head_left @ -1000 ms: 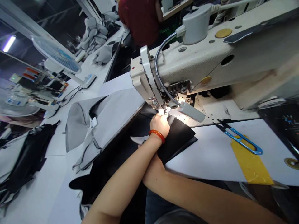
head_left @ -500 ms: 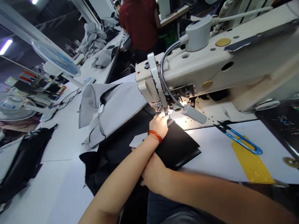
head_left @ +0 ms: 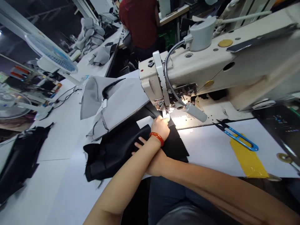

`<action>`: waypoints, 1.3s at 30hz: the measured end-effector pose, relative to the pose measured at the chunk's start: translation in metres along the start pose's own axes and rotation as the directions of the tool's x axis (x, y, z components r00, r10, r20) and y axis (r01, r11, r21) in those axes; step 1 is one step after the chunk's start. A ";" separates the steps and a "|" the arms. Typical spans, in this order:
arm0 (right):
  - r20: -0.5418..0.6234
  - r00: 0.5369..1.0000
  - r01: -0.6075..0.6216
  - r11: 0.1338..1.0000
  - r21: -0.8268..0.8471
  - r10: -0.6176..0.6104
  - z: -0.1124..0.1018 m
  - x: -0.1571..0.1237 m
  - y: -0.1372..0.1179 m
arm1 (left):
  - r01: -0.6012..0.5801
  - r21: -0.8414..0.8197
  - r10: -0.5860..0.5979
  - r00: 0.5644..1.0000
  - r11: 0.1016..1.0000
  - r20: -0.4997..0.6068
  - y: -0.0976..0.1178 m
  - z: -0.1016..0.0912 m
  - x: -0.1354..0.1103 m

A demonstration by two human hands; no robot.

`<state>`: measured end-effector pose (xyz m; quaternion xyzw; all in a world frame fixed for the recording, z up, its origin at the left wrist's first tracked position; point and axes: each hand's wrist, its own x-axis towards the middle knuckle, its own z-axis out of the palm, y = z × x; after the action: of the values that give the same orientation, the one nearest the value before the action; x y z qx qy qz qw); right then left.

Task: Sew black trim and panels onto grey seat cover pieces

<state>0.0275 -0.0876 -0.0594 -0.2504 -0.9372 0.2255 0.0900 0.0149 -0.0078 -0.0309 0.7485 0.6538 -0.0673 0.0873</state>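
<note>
As hands (head_left: pixel 160 127) — two — touch fabric (head_left: pixel 117 147), one machine (head_left: pixel 203 70)

Fabric (head_left: pixel 117 150) is observed in black and light grey; sewing machine (head_left: pixel 201 68), cream; thread snips (head_left: pixel 254 147), blue and black; bangle (head_left: pixel 158 136), orange-red.

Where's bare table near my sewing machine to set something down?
Two patches look free: white tabletop between the far-left dark cloth pile and the black fabric, and a strip between that fabric and the blue snips. Crowded: around the sewing machine's head, where your left hand is, its forearm crossing over your right hand.
</note>
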 end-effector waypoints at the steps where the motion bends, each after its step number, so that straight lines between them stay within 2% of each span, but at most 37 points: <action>1: 0.010 1.000 -0.018 1.000 -0.003 0.018 0.001 0.005 0.003 | 0.001 0.002 -0.001 1.000 1.000 -0.006 0.000 0.000 0.001; 3: 0.023 0.997 -0.075 0.997 0.015 0.075 0.001 0.018 0.012 | 0.001 0.009 0.000 1.000 1.000 -0.011 -0.001 0.000 0.003; 6: -0.059 0.979 -0.193 0.981 0.037 0.195 0.004 0.040 0.019 | -0.014 0.043 0.015 1.000 0.999 -0.017 -0.002 0.000 0.003; 9: -0.196 0.960 -0.193 0.979 0.067 0.202 0.019 0.042 -0.001 | -0.078 0.133 0.086 0.995 0.988 -0.050 -0.005 0.003 0.000; 11: -0.238 0.965 -0.098 0.992 0.073 0.113 0.031 0.018 -0.025 | -0.122 0.177 0.139 0.986 0.977 -0.087 -0.010 0.008 -0.001; 13: -0.238 0.971 0.040 0.998 0.050 -0.027 0.036 -0.024 -0.040 | -0.144 0.185 0.170 0.976 0.972 -0.135 -0.014 0.015 0.000; 14: -0.259 0.963 0.092 0.995 0.042 -0.078 0.032 -0.047 -0.038 | -0.151 0.177 0.181 0.969 0.972 -0.167 -0.016 0.019 0.000; 15: -0.302 0.951 0.082 0.996 0.025 -0.071 0.024 -0.069 -0.029 | -0.158 0.165 0.190 0.961 0.974 -0.200 -0.017 0.023 0.001; 16: -0.440 0.892 -0.121 0.992 -0.015 0.102 0.011 -0.086 -0.012 | -0.167 0.151 0.200 0.952 0.974 -0.233 -0.018 0.026 0.001; 17: -0.550 0.801 -0.323 0.944 -0.069 0.234 -0.004 -0.099 0.011 | -0.176 0.136 0.206 0.943 0.975 -0.262 -0.019 0.029 0.001; 18: -0.636 0.699 -0.506 0.855 -0.115 0.328 -0.021 -0.105 0.037 | -0.180 0.121 0.208 0.935 0.976 -0.286 -0.019 0.032 0.001; 19: -0.697 0.619 -0.617 0.773 -0.148 0.360 -0.037 -0.107 0.064 | -0.182 0.106 0.206 0.930 0.978 -0.304 -0.019 0.034 0.001; 20: -0.704 0.617 -0.647 0.736 -0.199 0.353 -0.050 -0.104 0.088 | -0.181 0.092 0.201 0.926 0.979 -0.319 -0.020 0.035 0.000; 22: -0.695 0.661 -0.619 0.729 -0.290 0.284 -0.065 -0.094 0.118 | -0.166 0.054 0.174 0.919 0.985 -0.353 -0.021 0.036 -0.003; 24: -0.651 0.729 -0.537 0.767 -0.352 0.211 -0.064 -0.084 0.119 | -0.149 -0.005 0.136 0.917 0.989 -0.375 -0.024 0.033 -0.004; 25: -0.611 0.776 -0.463 0.802 -0.378 0.160 -0.059 -0.079 0.111 | -0.143 -0.035 0.120 0.922 0.989 -0.367 -0.026 0.029 -0.005; 27: -0.455 0.890 -0.203 0.891 -0.405 -0.004 -0.043 -0.070 0.082 | -0.152 -0.070 0.123 0.943 0.986 -0.310 -0.030 0.018 -0.005; 29: -0.281 0.953 0.013 0.938 -0.346 -0.117 -0.026 -0.058 0.051 | -0.199 -0.062 0.182 0.959 0.978 -0.220 -0.033 0.006 -0.005; 30: -0.216 0.970 0.045 0.955 -0.295 -0.113 -0.018 -0.050 0.037 | -0.226 -0.046 0.215 0.961 0.973 -0.176 -0.033 0.001 -0.005; 33: -0.153 0.986 -0.099 0.979 -0.180 0.072 0.001 -0.025 0.015 | -0.271 0.018 0.271 0.958 0.962 -0.093 -0.031 -0.006 -0.009; 34: -0.151 0.984 -0.114 0.980 -0.162 0.090 0.006 -0.019 0.013 | -0.273 0.038 0.275 0.958 0.961 -0.085 -0.029 -0.005 -0.010; 37: -0.218 0.974 -0.096 0.987 -0.127 0.067 0.019 -0.008 0.017 | -0.280 0.068 0.286 0.951 0.958 -0.117 -0.024 0.003 -0.013; 39: -0.278 0.956 -0.112 0.992 -0.054 0.093 0.027 -0.006 0.024 | -0.290 0.084 0.300 0.942 0.953 -0.152 -0.022 0.008 -0.012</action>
<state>0.0351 -0.0827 -0.0946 -0.3306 -0.9085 0.1605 0.1987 -0.0085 -0.0180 -0.0371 0.8432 0.5371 -0.0116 0.0200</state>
